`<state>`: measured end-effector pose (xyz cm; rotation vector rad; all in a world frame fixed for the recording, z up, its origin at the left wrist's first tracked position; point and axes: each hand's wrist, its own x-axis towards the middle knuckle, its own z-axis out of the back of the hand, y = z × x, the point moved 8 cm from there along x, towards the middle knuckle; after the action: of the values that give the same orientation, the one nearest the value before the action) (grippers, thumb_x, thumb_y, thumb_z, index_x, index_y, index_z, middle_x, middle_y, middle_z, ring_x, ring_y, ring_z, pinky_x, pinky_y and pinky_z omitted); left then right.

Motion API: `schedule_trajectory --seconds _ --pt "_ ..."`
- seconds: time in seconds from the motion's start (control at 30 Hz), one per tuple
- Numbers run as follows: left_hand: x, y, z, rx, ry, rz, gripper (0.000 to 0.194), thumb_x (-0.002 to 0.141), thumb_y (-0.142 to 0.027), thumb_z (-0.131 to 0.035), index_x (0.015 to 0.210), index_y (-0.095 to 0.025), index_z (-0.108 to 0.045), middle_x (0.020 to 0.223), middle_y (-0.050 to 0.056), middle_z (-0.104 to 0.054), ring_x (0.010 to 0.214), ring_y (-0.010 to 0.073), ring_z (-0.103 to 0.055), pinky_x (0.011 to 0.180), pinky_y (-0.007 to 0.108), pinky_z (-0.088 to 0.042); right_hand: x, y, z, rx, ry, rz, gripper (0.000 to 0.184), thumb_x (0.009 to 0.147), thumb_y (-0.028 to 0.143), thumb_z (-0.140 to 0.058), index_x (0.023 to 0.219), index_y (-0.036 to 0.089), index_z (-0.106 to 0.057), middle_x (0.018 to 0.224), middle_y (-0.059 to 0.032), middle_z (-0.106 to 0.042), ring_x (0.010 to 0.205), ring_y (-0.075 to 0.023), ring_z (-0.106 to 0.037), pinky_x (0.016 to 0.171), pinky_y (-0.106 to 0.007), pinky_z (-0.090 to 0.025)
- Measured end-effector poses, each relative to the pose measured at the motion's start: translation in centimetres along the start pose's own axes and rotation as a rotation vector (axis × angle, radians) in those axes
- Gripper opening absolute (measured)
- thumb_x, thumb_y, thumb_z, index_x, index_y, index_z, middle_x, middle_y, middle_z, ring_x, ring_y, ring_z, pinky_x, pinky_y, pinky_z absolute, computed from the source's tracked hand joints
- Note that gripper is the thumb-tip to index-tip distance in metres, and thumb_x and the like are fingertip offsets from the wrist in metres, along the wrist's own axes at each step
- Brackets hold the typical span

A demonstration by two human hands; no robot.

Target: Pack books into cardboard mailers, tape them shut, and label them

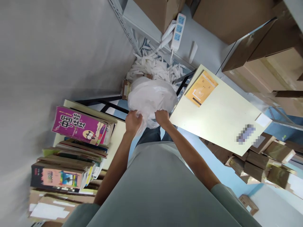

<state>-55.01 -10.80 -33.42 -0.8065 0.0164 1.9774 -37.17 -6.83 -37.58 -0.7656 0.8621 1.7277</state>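
Note:
A thin, translucent white plastic bag (152, 94) puffs out in front of my body, between two cream-coloured table tops. My left hand (133, 122) is closed on the gathered plastic at its near left side. On the right, my right hand (162, 118) grips the bag's near edge in a fist. Crumpled plastic hangs between both hands. What the bag contains, if anything, I cannot make out.
Book stacks, topped by a purple book (79, 126), fill the left table. An orange booklet (201, 88) lies on the right table (224, 110). White scraps (153, 64) are heaped beyond the bag, below a power strip (178, 31). Cardboard boxes (265, 72) stand right.

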Motion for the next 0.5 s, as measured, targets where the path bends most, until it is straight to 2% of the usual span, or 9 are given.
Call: schedule_trajectory --seconds 0.07,0.13,0.23,0.3,0.37,0.5 --pt "0.1 -0.4 -0.2 0.001 -0.002 -0.003 0.020 0.096 -0.029 -0.057 0.105 -0.020 -0.073 0.110 0.017 -0.073 0.104 0.0361 -0.072 0.091 0.045 -0.056 -2.2 -1.7 1.9 0.158 -0.124 -0.046 0.048 0.117 0.039 -0.039 0.116 0.015 -0.080 0.114 -0.0210 -0.081 0.113 -0.0316 -0.076 0.099 -0.041 -0.056" --pt "0.4 -0.9 -0.4 -0.006 0.014 -0.009 0.027 0.098 -0.029 -0.055 0.114 -0.018 -0.072 0.116 0.019 -0.073 0.107 0.0379 -0.072 0.094 0.046 -0.056 -4.7 -3.8 3.4 0.389 -0.222 -0.056 0.052 0.116 0.048 -0.040 0.102 0.020 -0.081 0.102 -0.0154 -0.083 0.104 -0.0295 -0.079 0.095 -0.039 -0.058" --pt "1.2 -2.1 -0.9 -0.031 0.054 -0.031 0.036 0.100 -0.031 -0.052 0.126 -0.015 -0.070 0.124 0.021 -0.073 0.113 0.0394 -0.072 0.098 0.048 -0.056 -7.9 -7.2 5.1 0.785 -0.358 -0.020 0.031 0.105 0.049 -0.062 0.098 0.024 -0.078 0.097 -0.0074 -0.084 0.095 -0.0246 -0.080 0.091 -0.035 -0.060" --pt "1.8 -2.8 -1.3 -0.049 0.063 -0.050 0.042 0.100 -0.031 -0.050 0.134 -0.013 -0.068 0.129 0.022 -0.072 0.117 0.0406 -0.072 0.102 0.050 -0.055 -9.6 -8.9 5.3 1.008 -0.374 0.001 0.027 0.096 0.049 -0.071 0.104 0.024 -0.077 0.094 -0.0052 -0.083 0.090 -0.0229 -0.080 0.085 -0.035 -0.062" --pt "2.4 -3.3 -1.7 -0.072 0.049 -0.066 0.048 0.100 -0.030 -0.049 0.141 -0.011 -0.064 0.134 0.024 -0.071 0.123 0.0422 -0.070 0.107 0.053 -0.053 -11.2 -9.6 5.4 1.158 -0.349 0.039 0.033 0.090 0.050 -0.074 0.109 0.023 -0.076 0.092 -0.0048 -0.082 0.086 -0.0220 -0.079 0.081 -0.034 -0.062" --pt "3.4 -4.2 -1.3 -0.200 -0.039 -0.120 0.058 0.102 -0.039 -0.051 0.153 -0.012 -0.055 0.145 0.025 -0.067 0.134 0.0437 -0.064 0.116 0.060 -0.049 -14.7 -10.6 7.0 1.221 -0.413 0.053 0.031 0.088 0.048 -0.076 0.107 0.023 -0.077 0.092 -0.0051 -0.081 0.087 -0.0217 -0.078 0.079 -0.033 -0.061"
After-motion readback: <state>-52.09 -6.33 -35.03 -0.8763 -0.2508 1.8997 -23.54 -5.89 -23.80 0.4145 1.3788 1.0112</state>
